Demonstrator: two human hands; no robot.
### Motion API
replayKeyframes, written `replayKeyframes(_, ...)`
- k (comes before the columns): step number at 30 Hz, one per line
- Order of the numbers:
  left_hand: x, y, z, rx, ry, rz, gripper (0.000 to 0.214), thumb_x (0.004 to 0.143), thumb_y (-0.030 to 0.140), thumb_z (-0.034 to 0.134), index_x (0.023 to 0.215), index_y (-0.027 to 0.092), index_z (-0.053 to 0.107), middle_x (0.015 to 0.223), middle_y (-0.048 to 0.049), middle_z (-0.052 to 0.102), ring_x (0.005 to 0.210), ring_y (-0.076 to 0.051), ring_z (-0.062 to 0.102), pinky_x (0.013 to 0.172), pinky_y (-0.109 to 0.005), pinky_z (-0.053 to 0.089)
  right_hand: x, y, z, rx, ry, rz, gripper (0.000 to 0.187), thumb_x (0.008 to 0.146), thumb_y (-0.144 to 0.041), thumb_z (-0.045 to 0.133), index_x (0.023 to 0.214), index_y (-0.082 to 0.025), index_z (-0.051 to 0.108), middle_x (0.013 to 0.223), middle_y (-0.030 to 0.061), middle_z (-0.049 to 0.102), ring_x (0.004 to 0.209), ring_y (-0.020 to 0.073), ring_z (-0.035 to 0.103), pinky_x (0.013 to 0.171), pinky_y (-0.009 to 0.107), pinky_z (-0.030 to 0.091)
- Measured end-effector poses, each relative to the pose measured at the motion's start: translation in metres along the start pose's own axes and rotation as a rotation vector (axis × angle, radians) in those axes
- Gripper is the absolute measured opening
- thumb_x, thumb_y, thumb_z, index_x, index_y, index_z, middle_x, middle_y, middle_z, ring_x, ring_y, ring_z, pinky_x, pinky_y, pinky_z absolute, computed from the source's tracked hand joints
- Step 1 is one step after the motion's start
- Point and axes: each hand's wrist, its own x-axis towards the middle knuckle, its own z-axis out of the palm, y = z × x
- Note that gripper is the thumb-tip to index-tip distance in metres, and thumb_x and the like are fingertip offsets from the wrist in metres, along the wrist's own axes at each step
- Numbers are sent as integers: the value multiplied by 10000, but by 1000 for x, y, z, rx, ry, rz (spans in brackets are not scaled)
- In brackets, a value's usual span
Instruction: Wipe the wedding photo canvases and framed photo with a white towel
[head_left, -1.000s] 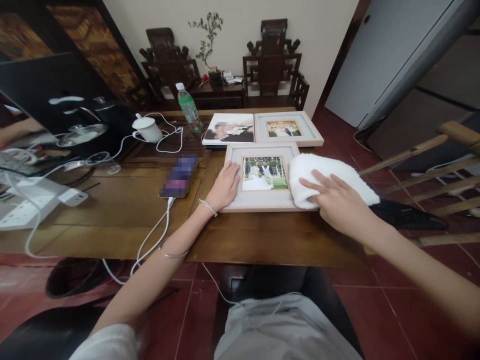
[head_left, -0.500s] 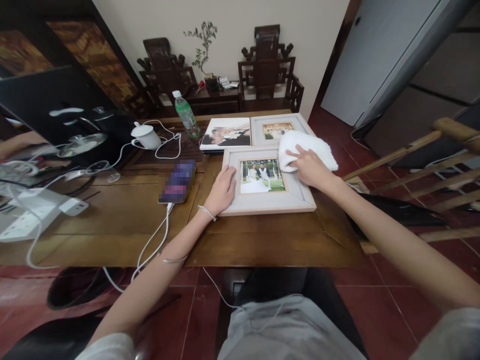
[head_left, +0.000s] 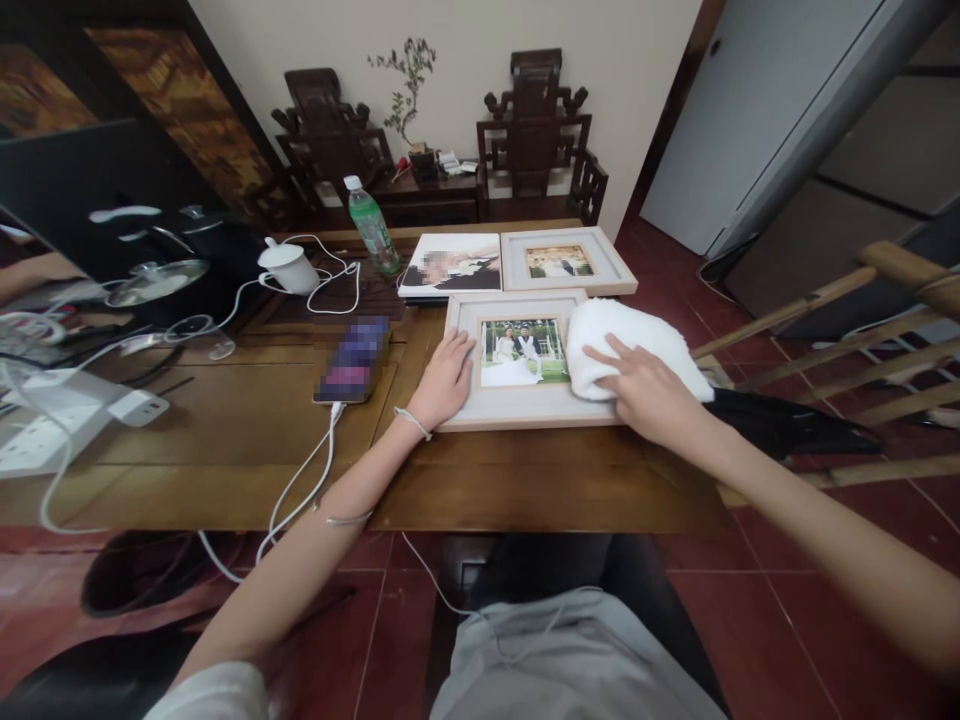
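A pale picture frame [head_left: 517, 406] with a wedding photo lies flat on the wooden table [head_left: 247, 440]. My left hand [head_left: 444, 380] rests flat on the frame's left border, fingers stretched out. My right hand [head_left: 643, 392] presses down on a folded white towel [head_left: 637, 335] that covers the frame's right side, fingers spread over the cloth.
Behind the frame lie a second framed photo [head_left: 564, 261] and a photo print [head_left: 452, 265]. A phone [head_left: 354, 358] on a white cable, a green bottle [head_left: 371, 226], a white lidded cup [head_left: 286, 267] and a power strip [head_left: 71, 420] stand to the left. Wooden rails [head_left: 840, 330] are at right.
My right hand slid the towel up to the frame's far right corner, then back down along the right border. My left hand stayed on the left border.
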Motion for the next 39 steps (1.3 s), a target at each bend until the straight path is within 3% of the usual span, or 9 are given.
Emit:
replayKeyframes(5,-1,-1,1,-3,2,13,404,935,190,365,1280,74,539,1413,-183,502,1418,-287,327,1176,-503,272,67,35,5,32,0,34,518,696,40,414,1072,-132,725,1456,79,484,1383,347,339,984,531,449)
replayKeyframes(9,-1,-2,2,-5,11,13,402,930,167,362,1279,79,540,1416,-183,501,1418,-283,330,1170,-511,280,107,41,5,9,52,113,545,714,25,403,1129,-164,702,1468,74,470,1420,387,242,1058,723,237)
replayKeyframes(14,-2,-4,2,-16,41,15,402,908,137,381,1270,99,553,1404,-164,520,1406,-275,356,1169,-507,293,145,-7,-3,-41,263,-29,440,826,-55,406,1126,-187,700,1544,33,357,1467,356,73,1132,676,24)
replayKeyframes(18,-3,-6,-1,-41,34,27,473,835,45,392,1267,133,564,1403,-126,531,1404,-265,363,1171,-502,296,172,-47,-1,-73,181,-175,401,945,-170,340,1161,-157,678,1583,33,273,1470,320,67,1171,550,11)
replayKeyframes(21,-3,-8,-1,-50,27,39,535,783,-1,395,1270,137,565,1406,-114,531,1411,-265,349,1174,-504,291,181,-54,5,-68,107,-145,392,946,-176,354,1165,-142,678,1554,58,336,1458,330,136,1163,540,94)
replayKeyframes(24,-3,-9,-1,-61,29,32,559,762,-14,402,1264,165,571,1405,-87,535,1415,-258,342,1176,-509,287,175,-42,8,-72,76,-66,412,928,-123,346,1177,-139,674,1525,72,387,1450,349,158,1147,577,115)
replayKeyframes(32,-2,-8,4,-55,39,17,552,746,-11,402,1247,141,576,1398,-117,536,1409,-265,352,1173,-512,298,123,33,3,-156,-15,138,457,824,-3,407,1160,-134,687,1416,106,530,1412,338,292,1129,579,190)
replayKeyframes(35,-2,-7,5,-57,56,11,550,746,-11,399,1244,146,573,1391,-108,543,1406,-264,359,1170,-520,302,94,36,1,-203,-34,79,457,790,24,403,1078,-134,721,1433,107,511,1391,347,334,1096,568,261)
replayKeyframes(39,-2,-7,5,-76,58,1,551,753,-5,399,1253,157,565,1396,-99,538,1411,-259,350,1174,-524,292,45,15,-12,-166,-97,-32,443,715,29,437,1002,-122,739,1435,152,495,1370,352,372,1047,556,343)
